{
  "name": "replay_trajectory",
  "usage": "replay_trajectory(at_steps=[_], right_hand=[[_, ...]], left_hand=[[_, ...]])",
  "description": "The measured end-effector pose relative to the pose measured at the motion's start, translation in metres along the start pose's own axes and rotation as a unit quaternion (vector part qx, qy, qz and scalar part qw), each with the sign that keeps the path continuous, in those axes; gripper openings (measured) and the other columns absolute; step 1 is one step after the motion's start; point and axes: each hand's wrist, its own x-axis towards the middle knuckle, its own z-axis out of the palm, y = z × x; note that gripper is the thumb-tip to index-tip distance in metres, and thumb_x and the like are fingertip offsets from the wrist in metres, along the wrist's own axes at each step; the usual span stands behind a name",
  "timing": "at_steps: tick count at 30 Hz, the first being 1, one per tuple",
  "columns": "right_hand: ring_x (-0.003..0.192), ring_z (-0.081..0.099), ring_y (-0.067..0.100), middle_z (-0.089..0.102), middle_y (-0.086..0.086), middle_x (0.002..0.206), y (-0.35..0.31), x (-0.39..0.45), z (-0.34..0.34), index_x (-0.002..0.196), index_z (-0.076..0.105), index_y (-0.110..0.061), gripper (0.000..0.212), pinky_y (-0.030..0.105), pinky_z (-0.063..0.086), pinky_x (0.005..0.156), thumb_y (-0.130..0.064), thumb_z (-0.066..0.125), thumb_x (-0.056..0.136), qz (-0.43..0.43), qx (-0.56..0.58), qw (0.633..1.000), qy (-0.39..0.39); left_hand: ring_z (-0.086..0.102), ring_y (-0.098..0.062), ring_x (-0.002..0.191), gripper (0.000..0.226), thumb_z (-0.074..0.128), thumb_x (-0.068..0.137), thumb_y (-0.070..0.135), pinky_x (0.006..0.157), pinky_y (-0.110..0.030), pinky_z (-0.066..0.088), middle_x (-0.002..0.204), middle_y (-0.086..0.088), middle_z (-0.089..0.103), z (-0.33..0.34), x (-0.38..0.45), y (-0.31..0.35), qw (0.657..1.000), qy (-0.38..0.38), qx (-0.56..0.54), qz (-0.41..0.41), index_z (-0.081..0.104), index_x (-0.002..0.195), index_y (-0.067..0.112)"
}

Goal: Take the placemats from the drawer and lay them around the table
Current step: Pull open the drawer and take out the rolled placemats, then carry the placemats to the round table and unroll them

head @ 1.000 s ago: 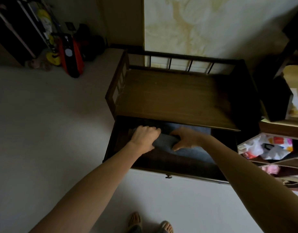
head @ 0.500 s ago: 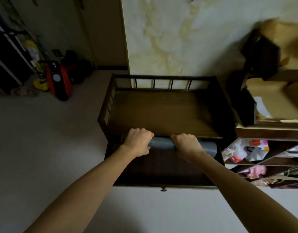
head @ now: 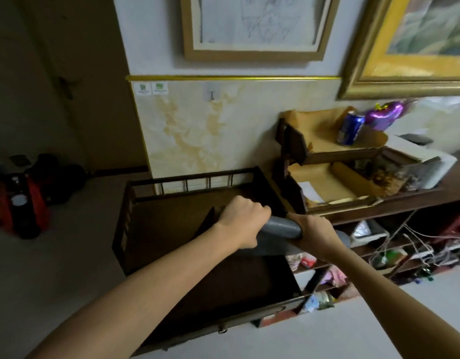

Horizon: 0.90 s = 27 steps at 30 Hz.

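A grey roll of placemats (head: 280, 226) is held up in the air above the open dark wooden drawer (head: 249, 312). My left hand (head: 242, 218) grips the roll's left end. My right hand (head: 314, 231) grips it further right, and the roll's far end shows grey behind that wrist. A loose flap of the mats hangs down below the roll. The drawer's inside looks dark and I cannot tell what lies in it. No dining table is in view.
The drawer belongs to a low dark cabinet (head: 135, 221) with a railed top against the wall. To the right stand wooden shelves (head: 379, 206) with paper, a blue can (head: 350, 128), bags and cables. A red and black object (head: 21, 206) stands on the floor at left.
Both hands have lifted the grey roll out of the drawer and up above the cabinet top. My head has tilted up, so the wall pictures and shelves now show.
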Motion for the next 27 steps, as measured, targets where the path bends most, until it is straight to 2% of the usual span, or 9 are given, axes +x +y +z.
replay_trajectory(at_steps=[1,4,9,14,16,19,21,23,27], right_hand=[[0.082,0.068,0.024,0.07,-0.003,0.085,0.013,-0.012,-0.007,0.099,0.059,-0.031,0.032,0.035,0.052,0.068,-0.034,0.071,0.07,0.021,0.004,1.0,0.019],[0.079,0.067,0.019,0.071,-0.005,0.083,0.051,-0.049,-0.034,0.098,0.064,-0.027,0.028,0.026,0.044,0.063,-0.029,0.073,0.071,0.068,0.006,0.996,0.056],[0.078,0.067,0.017,0.069,-0.007,0.082,0.127,-0.12,-0.081,0.099,0.061,-0.028,0.024,0.03,0.05,0.066,-0.029,0.067,0.075,0.178,-0.051,0.979,0.086],[0.068,0.056,0.008,0.063,-0.013,0.077,0.221,-0.204,-0.117,0.097,0.059,-0.033,0.019,0.024,0.045,0.064,-0.033,0.067,0.08,0.283,-0.1,0.948,0.103],[0.068,0.053,0.008,0.057,-0.014,0.076,0.261,-0.236,-0.13,0.098,0.058,-0.033,0.019,0.023,0.039,0.063,-0.032,0.067,0.081,0.319,-0.126,0.934,0.105],[0.071,0.056,0.012,0.063,-0.009,0.082,0.316,-0.291,-0.152,0.098,0.057,-0.03,0.015,0.026,0.041,0.065,-0.029,0.063,0.084,0.364,-0.161,0.913,0.097],[0.076,0.062,0.017,0.065,-0.004,0.083,0.352,-0.336,-0.165,0.097,0.058,-0.027,0.011,0.028,0.044,0.067,-0.029,0.061,0.086,0.402,-0.172,0.893,0.103],[0.078,0.064,0.021,0.065,-0.001,0.083,0.373,-0.365,-0.172,0.097,0.058,-0.025,0.011,0.028,0.04,0.065,-0.028,0.06,0.086,0.424,-0.176,0.881,0.112],[0.084,0.064,0.025,0.067,0.003,0.092,0.422,-0.449,-0.185,0.109,0.059,-0.023,0.025,0.029,0.038,0.064,-0.025,0.061,0.085,0.548,-0.177,0.815,0.068]], left_hand=[[0.066,-0.024,0.093,0.039,0.067,0.081,0.025,0.075,-0.035,0.048,0.102,-0.003,0.067,-0.01,0.01,0.01,1.0,0.013,0.006,0.019,0.054,0.117,0.018],[0.066,-0.026,0.095,0.038,0.066,0.082,0.024,0.073,-0.034,0.047,0.105,-0.004,0.067,-0.035,0.042,0.049,0.997,0.039,0.003,0.07,0.054,0.117,0.018],[0.064,-0.029,0.097,0.033,0.064,0.082,0.024,0.067,-0.033,0.036,0.106,-0.005,0.065,-0.074,0.104,0.132,0.983,0.082,-0.028,0.16,0.052,0.112,0.02],[0.066,-0.028,0.097,0.036,0.066,0.081,0.027,0.075,-0.035,0.048,0.107,-0.003,0.067,-0.104,0.174,0.245,0.958,0.125,-0.048,0.252,0.052,0.114,0.023],[0.066,-0.027,0.094,0.035,0.066,0.081,0.027,0.071,-0.035,0.047,0.104,-0.003,0.067,-0.114,0.206,0.296,0.945,0.148,-0.065,0.285,0.052,0.112,0.023],[0.066,-0.027,0.092,0.034,0.064,0.081,0.025,0.067,-0.034,0.041,0.102,-0.002,0.067,-0.133,0.246,0.373,0.924,0.164,-0.095,0.332,0.054,0.113,0.024],[0.065,-0.026,0.092,0.03,0.063,0.08,0.025,0.073,-0.037,0.046,0.101,-0.002,0.067,-0.145,0.271,0.434,0.904,0.172,-0.122,0.373,0.056,0.11,0.025],[0.064,-0.026,0.092,0.025,0.062,0.081,0.027,0.081,-0.041,0.047,0.101,-0.002,0.067,-0.153,0.288,0.472,0.892,0.172,-0.124,0.398,0.056,0.105,0.025],[0.062,-0.023,0.092,0.021,0.062,0.084,0.027,0.076,-0.036,0.046,0.101,0.0,0.066,-0.177,0.315,0.594,0.835,0.189,-0.165,0.49,0.057,0.104,0.026]])
